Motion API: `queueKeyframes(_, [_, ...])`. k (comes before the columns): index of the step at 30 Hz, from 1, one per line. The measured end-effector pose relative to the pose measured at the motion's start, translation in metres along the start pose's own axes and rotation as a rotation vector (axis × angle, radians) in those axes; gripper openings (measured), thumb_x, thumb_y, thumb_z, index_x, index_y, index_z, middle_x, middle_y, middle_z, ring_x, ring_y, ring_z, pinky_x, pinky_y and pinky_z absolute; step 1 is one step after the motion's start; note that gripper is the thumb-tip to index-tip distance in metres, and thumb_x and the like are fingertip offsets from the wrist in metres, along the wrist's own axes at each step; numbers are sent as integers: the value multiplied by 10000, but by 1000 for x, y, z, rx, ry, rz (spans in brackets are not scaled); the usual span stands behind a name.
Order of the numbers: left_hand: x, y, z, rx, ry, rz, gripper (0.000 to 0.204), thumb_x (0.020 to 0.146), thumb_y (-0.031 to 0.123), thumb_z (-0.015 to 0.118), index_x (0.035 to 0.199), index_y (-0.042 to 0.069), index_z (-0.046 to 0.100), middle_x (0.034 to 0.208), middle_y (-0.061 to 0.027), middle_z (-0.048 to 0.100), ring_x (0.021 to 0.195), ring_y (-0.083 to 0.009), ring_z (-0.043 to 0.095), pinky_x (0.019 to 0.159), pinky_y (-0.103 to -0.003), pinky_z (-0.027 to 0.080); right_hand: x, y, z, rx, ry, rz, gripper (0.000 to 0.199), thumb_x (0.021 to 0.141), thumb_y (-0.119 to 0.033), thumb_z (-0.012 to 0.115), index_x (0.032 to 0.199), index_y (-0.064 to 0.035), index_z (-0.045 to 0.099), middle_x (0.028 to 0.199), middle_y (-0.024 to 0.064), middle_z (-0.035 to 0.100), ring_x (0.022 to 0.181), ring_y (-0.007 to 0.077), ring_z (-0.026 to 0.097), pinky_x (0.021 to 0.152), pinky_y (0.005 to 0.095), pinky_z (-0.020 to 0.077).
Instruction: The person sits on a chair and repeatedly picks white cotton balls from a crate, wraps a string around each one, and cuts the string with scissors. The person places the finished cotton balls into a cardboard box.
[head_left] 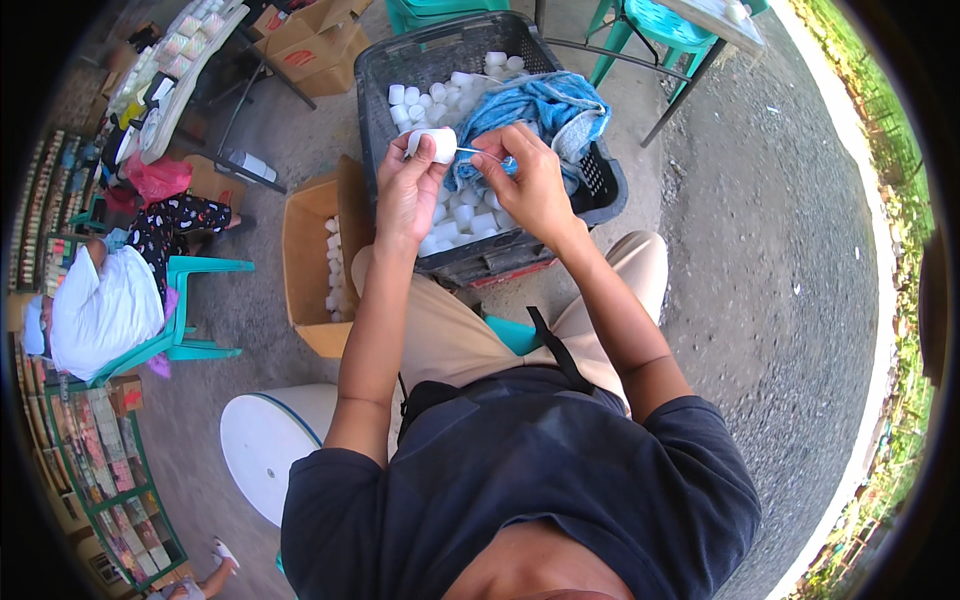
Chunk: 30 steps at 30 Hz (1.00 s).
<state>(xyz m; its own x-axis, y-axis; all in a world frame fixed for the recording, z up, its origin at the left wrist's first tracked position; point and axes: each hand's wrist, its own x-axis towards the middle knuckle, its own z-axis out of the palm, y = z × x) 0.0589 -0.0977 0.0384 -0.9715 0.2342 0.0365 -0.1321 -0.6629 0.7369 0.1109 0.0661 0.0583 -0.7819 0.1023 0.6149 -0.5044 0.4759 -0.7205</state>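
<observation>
Over a black plastic crate (616, 190), my left hand (405, 200) pinches a short white cylinder (437, 146), which looks like a candle, between thumb and fingers. My right hand (532, 188) is closed on a thin pale wick-like strand (467, 150) that runs to the cylinder's right end. Whether the strand goes into the cylinder cannot be made out. Many similar white cylinders (463, 216) fill the crate below both hands. A crumpled blue cloth (555, 100) lies over part of them, behind my right hand.
Left of the crate stands an open cardboard box (306, 260) with more white cylinders. A white round drum (262, 455) is near my left elbow. Farther left, a person sits on a green plastic chair (205, 265). A table (735, 30) stands at the far right.
</observation>
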Motion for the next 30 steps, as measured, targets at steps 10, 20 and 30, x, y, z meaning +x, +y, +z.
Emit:
queueKeyframes(10, [-3, -13, -5, 57, 66, 77, 390, 844, 68, 706, 1144, 45, 458, 1090, -112, 573, 1009, -200, 594, 836, -343, 531, -5, 10, 17, -53, -16, 51, 107, 772, -78, 704, 874, -67, 672, 740, 87, 573, 686, 255, 581, 609, 348, 464])
queueKeyframes(20, [-10, -24, -9, 76, -2, 25, 372, 870, 66, 666, 1176, 67, 453, 1222, -168, 543, 1064, -247, 594, 900, -375, 529, -12, 22, 26, 254, -35, 264, 355, 686, -2, 785, 963, -33, 567, 798, 43, 632, 681, 129, 611, 614, 296, 487])
queueKeyframes(30, [-5, -11, -21, 575, -216, -81, 322, 772, -26, 732, 1043, 22, 565, 1039, -99, 642, 931, -117, 602, 808, -255, 499, 25, 32, -7, 18, -349, -169, 294, 702, 36, 678, 919, -155, 729, 954, 54, 596, 895, 250, 582, 717, 346, 475])
